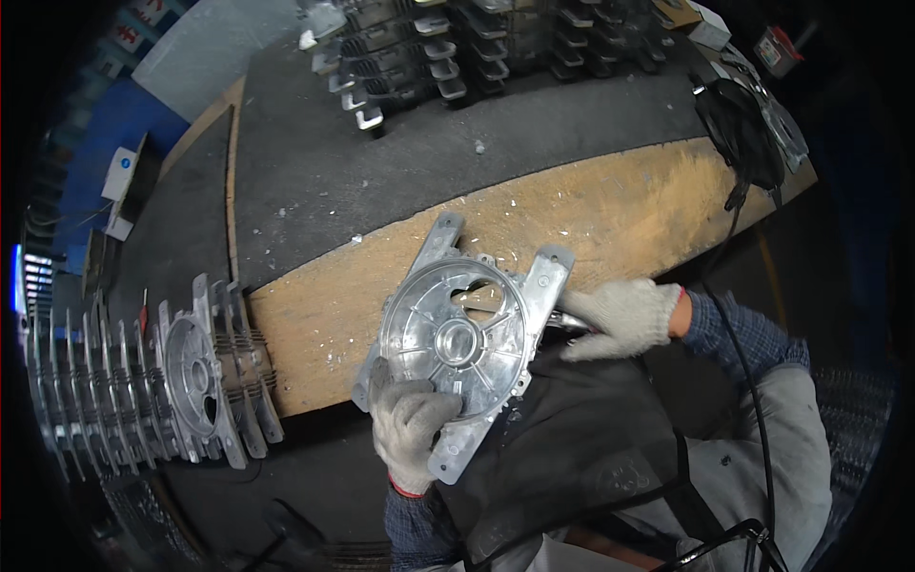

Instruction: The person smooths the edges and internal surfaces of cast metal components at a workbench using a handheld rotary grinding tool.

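A round cast-metal housing (pixel 459 341) with flat mounting arms sits tilted at the front edge of the wooden strip, its dished inside facing up. My left hand (pixel 412 424), in a pale knitted glove, grips the housing's lower left rim, with its fingers curled over into the dish. To the right, my gloved right hand (pixel 624 319) is closed around a shiny metal tool (pixel 568 324) beside the housing's right mounting arm. Most of that tool is hidden by the hand and the housing, so its kind does not show. An odd-shaped opening in the dish shows the wood beneath.
Several similar housings (pixel 195 377) stand in a row at the left. More castings (pixel 457 48) are stacked at the back of the black mat (pixel 400 162). A black bag-like item (pixel 739 129) lies at the right, with a cable (pixel 748 372) running down past my right arm.
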Tool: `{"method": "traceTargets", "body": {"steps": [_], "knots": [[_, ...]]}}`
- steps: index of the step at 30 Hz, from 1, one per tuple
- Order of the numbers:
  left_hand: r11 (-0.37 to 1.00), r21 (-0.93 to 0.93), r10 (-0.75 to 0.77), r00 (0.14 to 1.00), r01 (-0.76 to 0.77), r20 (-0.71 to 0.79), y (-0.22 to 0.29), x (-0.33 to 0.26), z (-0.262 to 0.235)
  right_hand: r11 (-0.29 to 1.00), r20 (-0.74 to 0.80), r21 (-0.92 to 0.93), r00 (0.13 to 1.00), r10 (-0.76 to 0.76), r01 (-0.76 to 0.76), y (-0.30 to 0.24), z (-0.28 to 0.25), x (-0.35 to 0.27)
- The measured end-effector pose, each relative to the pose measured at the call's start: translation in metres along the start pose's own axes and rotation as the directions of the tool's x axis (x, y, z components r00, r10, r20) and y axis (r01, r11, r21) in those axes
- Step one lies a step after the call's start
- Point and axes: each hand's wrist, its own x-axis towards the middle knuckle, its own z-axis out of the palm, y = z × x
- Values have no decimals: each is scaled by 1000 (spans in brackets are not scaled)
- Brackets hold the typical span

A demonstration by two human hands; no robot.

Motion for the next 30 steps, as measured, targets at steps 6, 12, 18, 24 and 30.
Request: {"method": "traceTargets", "body": {"steps": [6, 12, 18, 24, 30], "knots": [[915, -384, -257, 910, 120, -327, 23, -24, -28, 967, -194, 244, 974, 118, -69, 9, 43, -46], [873, -304, -474, 808, 381, -350, 84, -114, -66, 947, -366, 321, 919, 145, -21, -1, 55, -39], [696, -555, -715, 514, 456, -474, 92, -176, -32, 955, -370, 271, 929, -9, 118, -4, 76, -18], [732, -462, -679, 598, 501, -427, 65, -149, 16, 919, -316, 260, 925, -210, 297, -34, 76, -19], [712, -422, -699, 627, 562, -343, 73, -155, 22, 871, 61, 282, 898, -435, 403, -71, 74, -22]]}}
